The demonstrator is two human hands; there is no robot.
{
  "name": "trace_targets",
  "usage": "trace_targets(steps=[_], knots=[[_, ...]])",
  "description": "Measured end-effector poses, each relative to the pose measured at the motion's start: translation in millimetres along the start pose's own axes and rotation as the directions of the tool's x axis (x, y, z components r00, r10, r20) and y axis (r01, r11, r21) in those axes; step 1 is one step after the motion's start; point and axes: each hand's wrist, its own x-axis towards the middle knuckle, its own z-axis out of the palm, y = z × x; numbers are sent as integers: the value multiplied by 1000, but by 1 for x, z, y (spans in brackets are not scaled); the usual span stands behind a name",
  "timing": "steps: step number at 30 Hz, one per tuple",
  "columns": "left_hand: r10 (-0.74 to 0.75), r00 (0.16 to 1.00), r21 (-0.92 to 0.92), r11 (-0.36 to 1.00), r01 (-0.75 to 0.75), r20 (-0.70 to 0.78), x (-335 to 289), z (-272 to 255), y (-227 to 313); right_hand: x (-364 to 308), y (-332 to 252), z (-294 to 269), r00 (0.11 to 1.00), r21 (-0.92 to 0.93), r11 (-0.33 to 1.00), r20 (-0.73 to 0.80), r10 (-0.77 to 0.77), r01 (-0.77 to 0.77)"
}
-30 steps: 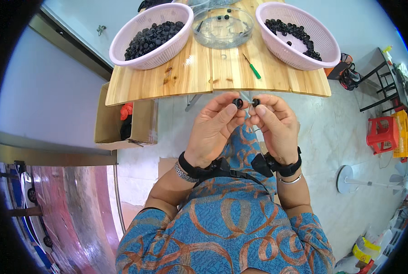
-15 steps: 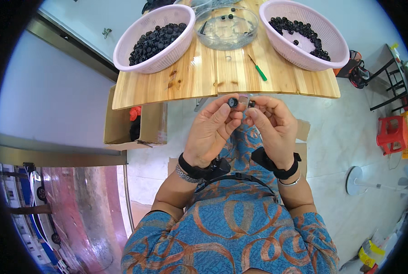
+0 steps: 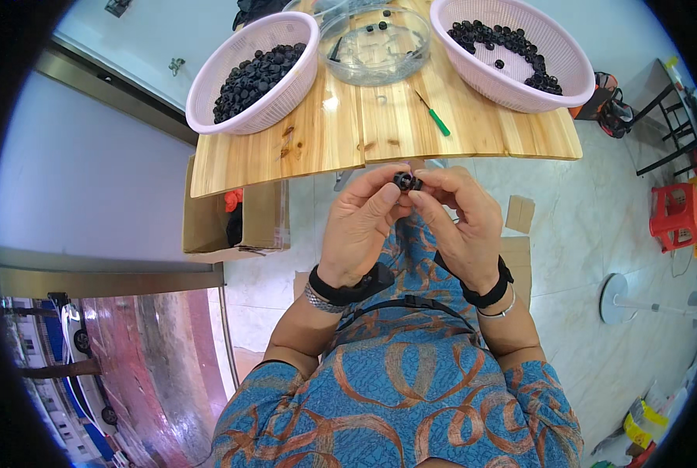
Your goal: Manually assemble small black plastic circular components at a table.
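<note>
Both hands have closed together since a second ago, left hand (image 3: pixel 362 226) and right hand (image 3: pixel 462 222) now pinching one small black part (image 3: pixel 405 181) below the tabletop (image 3: pixel 348 132) edge; looks light, rigid, best gripped by fingertips at its rim.

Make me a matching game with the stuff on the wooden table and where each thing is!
Things:
1. Green-handled screwdriver
2. Clear glass bowl
3. Fuller pink basket
4. Small black part

Places:
A. Pinched between the fingertips of the left hand and the right hand
B. At the table's left end
C. Lying flat on the wood, in front of the right-hand basket
D. Between the two baskets

Pairs: 1-C, 2-D, 3-B, 4-A
</note>
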Motion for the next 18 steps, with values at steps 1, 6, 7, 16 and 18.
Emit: trace_targets(steps=[1, 6, 7, 16, 18], knots=[[7, 1000, 14, 1000, -7, 0, 0, -1, -1, 0, 1, 0, 1000, 1, 1000, 0, 1, -1], [14, 1000, 44, 999, -14, -8, 2, -3, -3, -1, 5, 0, 1000, 11, 1000, -12, 15, -15], [17, 1000, 47, 999, -16, -9, 2, -2, -3, 0, 7, 0, 1000, 12, 1000, -11, 16, -16], [-1, 1000, 33, 999, 1, -4, 6, -2, -3, -1, 12, -2, 998, 91, 994, 4, 57, -57], [-17, 1000, 14, 1000, 17, 4, 7, -3, -3, -2, 13, -2, 991, 180, 974, 0, 137, -135]])
